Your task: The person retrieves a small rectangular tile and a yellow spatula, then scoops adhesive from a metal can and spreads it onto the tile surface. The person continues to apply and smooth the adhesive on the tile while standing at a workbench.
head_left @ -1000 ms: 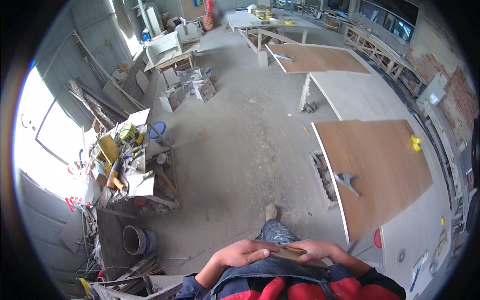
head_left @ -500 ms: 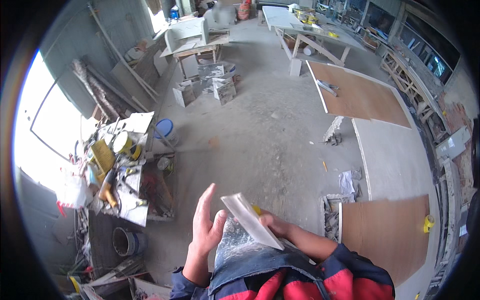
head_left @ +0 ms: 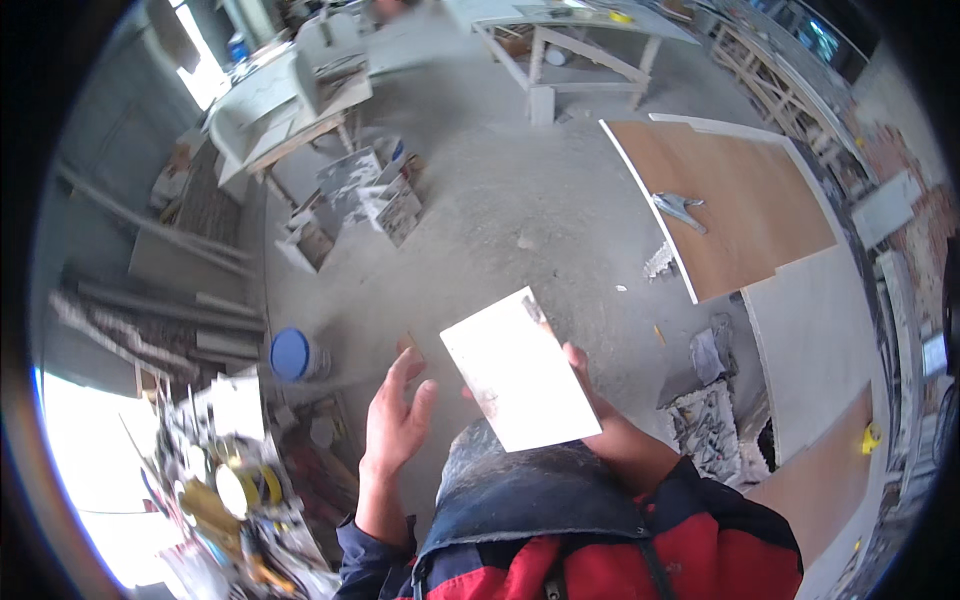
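A smudged, white rectangular panel [head_left: 520, 372] tilts in the right hand [head_left: 580, 367].

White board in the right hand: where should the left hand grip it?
Probably its far-left corner, from the left, pinching both faces: the white board is flat, that corner uncovered, the right hand holds it from the right, and the open left hand is nearby.

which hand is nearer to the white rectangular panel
Right. The right hand holds the white rectangular panel at its right edge, partly hidden behind it; the left hand is open, apart from the panel, off to its left.
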Motion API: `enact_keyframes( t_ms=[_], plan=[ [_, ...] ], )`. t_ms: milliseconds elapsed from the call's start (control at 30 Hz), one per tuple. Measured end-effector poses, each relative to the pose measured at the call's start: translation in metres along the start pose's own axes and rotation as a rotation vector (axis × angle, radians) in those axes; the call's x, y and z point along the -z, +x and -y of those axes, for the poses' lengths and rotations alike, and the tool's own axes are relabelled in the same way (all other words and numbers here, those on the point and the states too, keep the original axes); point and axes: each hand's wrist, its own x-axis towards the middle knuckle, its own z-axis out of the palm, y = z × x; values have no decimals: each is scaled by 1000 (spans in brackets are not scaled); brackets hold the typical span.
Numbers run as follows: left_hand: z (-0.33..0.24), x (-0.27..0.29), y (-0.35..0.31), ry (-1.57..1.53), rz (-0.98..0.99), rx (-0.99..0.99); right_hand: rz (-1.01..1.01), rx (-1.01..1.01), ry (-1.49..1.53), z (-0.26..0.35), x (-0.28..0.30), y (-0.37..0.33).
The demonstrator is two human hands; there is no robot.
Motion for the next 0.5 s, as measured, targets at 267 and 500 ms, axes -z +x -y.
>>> enact_keyframes(
  t_ms=[267, 500],
  plan=[
    [-47, -16, 251, 404, -119, -473, -23, 183, 121, 148, 95, 190],
    [-137, -107, 486, 493, 348, -996, -196, -10, -89, 282, 189, 341]
  ],
)
